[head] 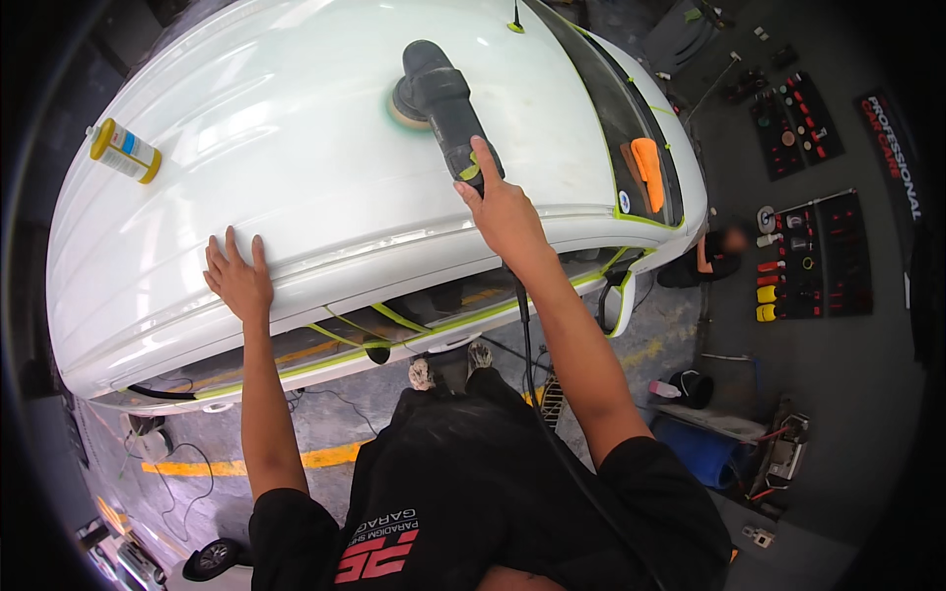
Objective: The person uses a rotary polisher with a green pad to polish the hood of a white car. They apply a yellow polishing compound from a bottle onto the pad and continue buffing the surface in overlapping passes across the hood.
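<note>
My right hand (pixel 506 210) grips the handle of a black car polisher (pixel 440 89), its index finger stretched along the body. The machine's round pad (pixel 408 107) lies against the white car roof (pixel 318 133), with a greenish tint around the pad's edge. Palm down and fingers apart, my left hand (pixel 240 277) rests on the roof near its side edge, holding nothing. Farther up to the left, a yellow bottle (pixel 126 151) with a white label sits on the roof. Yellow-green masking tape (pixel 399 316) borders the side windows.
The polisher's cord (pixel 526 347) runs down past my right arm. An orange cloth (pixel 647 173) lies on the windshield. The side mirror (pixel 619 303) and a short antenna (pixel 516 21) stick out from the car. A person (pixel 713 255) crouches near the car's front. Tool boards (pixel 835 258) hang on the wall.
</note>
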`<action>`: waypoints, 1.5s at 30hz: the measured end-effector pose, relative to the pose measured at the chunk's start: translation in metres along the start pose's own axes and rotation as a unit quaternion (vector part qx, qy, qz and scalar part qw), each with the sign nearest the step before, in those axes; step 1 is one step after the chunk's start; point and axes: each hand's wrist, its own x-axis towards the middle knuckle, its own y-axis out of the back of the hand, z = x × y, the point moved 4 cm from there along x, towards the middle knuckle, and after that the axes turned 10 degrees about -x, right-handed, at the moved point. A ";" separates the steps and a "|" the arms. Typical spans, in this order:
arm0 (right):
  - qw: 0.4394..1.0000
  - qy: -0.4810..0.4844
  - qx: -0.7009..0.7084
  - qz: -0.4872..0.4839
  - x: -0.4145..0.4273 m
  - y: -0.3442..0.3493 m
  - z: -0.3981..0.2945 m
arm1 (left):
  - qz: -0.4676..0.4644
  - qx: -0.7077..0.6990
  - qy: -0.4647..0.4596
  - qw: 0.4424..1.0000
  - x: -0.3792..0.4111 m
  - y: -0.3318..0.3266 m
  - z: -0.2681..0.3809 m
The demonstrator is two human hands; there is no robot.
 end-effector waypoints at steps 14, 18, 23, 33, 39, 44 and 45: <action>0.996 -0.084 0.005 0.017 0.027 0.020 0.064 | -0.013 -0.004 0.007 1.000 0.002 0.002 0.001; 0.995 -0.075 0.009 0.067 0.033 0.019 0.083 | -0.008 -0.010 0.005 1.000 0.002 0.001 0.003; 0.991 -0.124 0.049 0.016 0.039 0.020 0.073 | -0.004 -0.018 0.003 1.000 0.001 0.002 0.000; 0.999 -0.046 0.008 0.027 0.023 -0.005 -0.013 | -0.006 -0.045 0.009 0.999 0.001 0.007 0.001; 1.000 0.022 0.012 0.010 0.015 -0.022 -0.076 | 0.009 -0.054 0.002 0.998 0.004 0.009 0.007; 0.992 0.091 0.075 -0.036 0.002 -0.031 -0.125 | -0.002 -0.299 -0.136 0.944 0.072 0.021 0.070; 0.991 0.100 0.086 -0.038 -0.002 -0.036 -0.129 | 0.003 -0.326 -0.186 0.927 0.089 0.032 0.099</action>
